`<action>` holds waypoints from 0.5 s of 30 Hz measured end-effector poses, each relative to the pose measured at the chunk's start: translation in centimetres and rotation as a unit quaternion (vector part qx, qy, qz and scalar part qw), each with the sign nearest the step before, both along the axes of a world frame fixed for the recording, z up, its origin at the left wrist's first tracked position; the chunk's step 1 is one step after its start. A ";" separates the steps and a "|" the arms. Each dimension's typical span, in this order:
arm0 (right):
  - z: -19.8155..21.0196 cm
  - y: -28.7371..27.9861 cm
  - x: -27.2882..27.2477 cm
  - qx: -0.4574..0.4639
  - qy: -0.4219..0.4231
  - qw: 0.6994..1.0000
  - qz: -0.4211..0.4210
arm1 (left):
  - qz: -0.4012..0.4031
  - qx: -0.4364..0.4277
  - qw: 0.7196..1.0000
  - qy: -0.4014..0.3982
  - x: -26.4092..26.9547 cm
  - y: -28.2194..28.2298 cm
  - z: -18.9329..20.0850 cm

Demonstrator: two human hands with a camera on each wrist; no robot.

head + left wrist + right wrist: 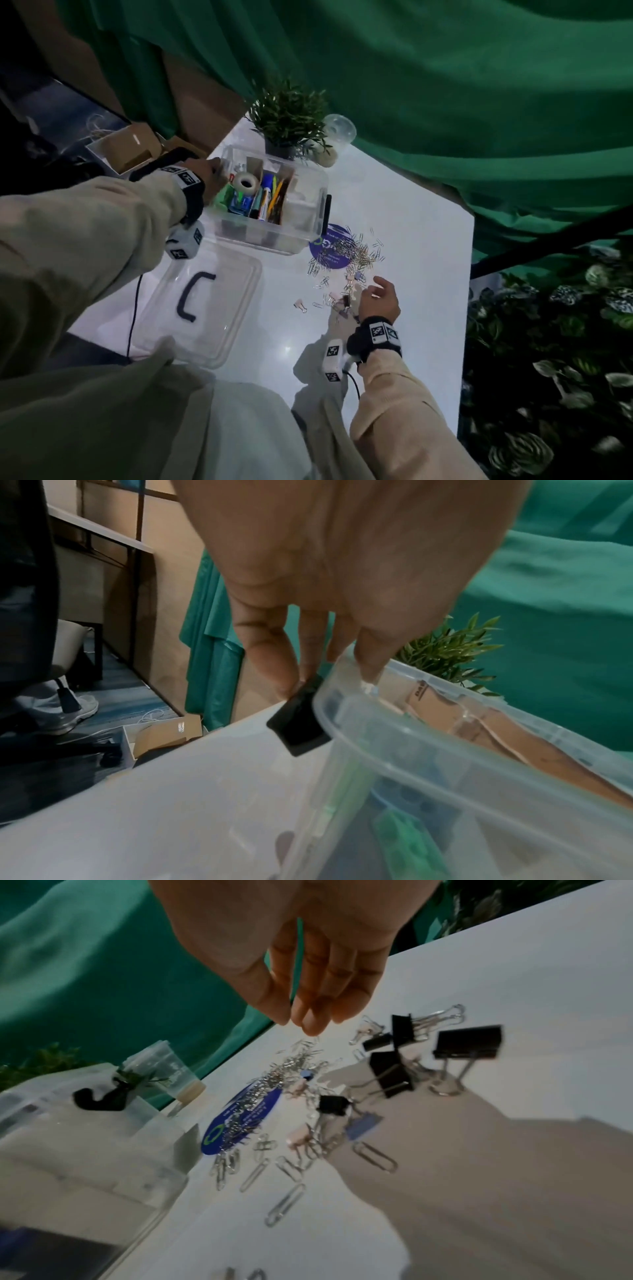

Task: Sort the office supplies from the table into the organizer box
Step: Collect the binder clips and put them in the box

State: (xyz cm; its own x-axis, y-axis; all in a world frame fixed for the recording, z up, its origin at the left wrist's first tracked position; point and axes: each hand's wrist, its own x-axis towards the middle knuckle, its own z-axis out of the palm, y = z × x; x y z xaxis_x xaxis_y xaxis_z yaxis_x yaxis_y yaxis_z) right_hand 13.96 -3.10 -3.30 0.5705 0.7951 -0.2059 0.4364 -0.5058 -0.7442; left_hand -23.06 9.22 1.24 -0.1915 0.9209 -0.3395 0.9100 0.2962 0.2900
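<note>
1. Nearest on the smooth white table (394, 212): a clear, flat plastic lid (202, 308) with rounded corners and a dark C-shaped handle, lying apart from its box.
2. To the right of it, right hand (378, 301) poised above the clips, fingers (311, 1015) loosely bunched and pointing down, nothing plainly pinched between them.
3. Beneath and beside that hand: black binder clips (467, 1042) with shiny wire arms, plus a few small pale pink and blue ones, scattered on the table.
4. Just beyond: a heap of thin silver paper clips (346, 250) spread over a round blue disc (329, 246).
5. Farther left: translucent rectangular organizer box (274, 236), open, cardboard dividers inside, holding a white tape roll (246, 183), markers and green and blue items.
6. At its far left rim, left hand (212, 174), thumb inside the wall and fingers (270, 653) outside by the black latch (298, 723), gripping the rim.
7. Farthest: a spiky green potted plant (287, 116) and a clear plastic cup (339, 132) against draped green cloth (445, 85).
</note>
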 end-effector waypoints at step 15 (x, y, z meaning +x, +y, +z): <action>-2.4 -4.0 1.9 -0.035 0.039 0.997 -0.048 | -0.121 0.347 0.928 -0.060 11.4 -4.3 2.0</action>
